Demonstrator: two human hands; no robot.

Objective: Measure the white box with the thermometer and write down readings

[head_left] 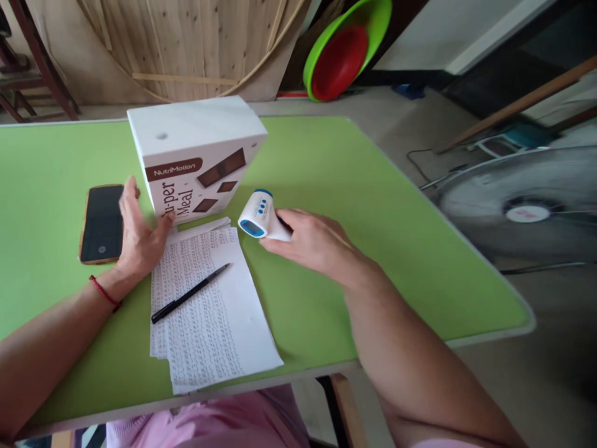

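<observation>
My right hand [311,241] grips the handle of a white and blue infrared thermometer [259,214] just above the green table [373,211], its head turned toward the box. My left hand [138,235] rests open on the table, thumb touching the lower front of a white NutriMotion box [196,155]. A red string circles that wrist. Between the hands lie handwritten paper sheets [209,311] with a black pen [189,294] across them.
A dark-screened phone [101,223] lies left of my left hand. Off the table's right edge stands a fan [527,205]. Green and red basins [345,50] lean against the far wall beside a round wooden board [191,43].
</observation>
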